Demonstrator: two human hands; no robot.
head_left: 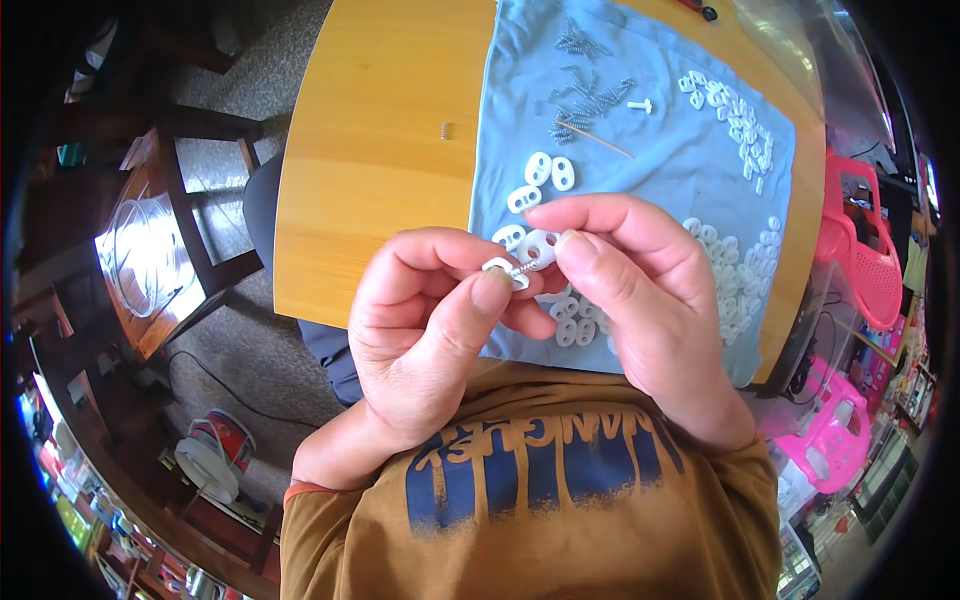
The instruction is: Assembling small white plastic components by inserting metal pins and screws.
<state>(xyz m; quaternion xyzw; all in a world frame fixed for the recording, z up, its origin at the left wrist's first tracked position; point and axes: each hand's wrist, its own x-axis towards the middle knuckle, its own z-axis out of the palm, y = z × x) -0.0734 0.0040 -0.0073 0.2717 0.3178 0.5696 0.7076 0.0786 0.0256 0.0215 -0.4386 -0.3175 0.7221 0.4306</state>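
a small white pin is in the left grip, a metal spring slanting from it toward a white oval cap, two-holed, tilted, in the right grip.

From the wearer's head, fisheye-wide, we look steeply down on the blue cloth, near, from above the brown shirt at its near edge, catching floor left of it.
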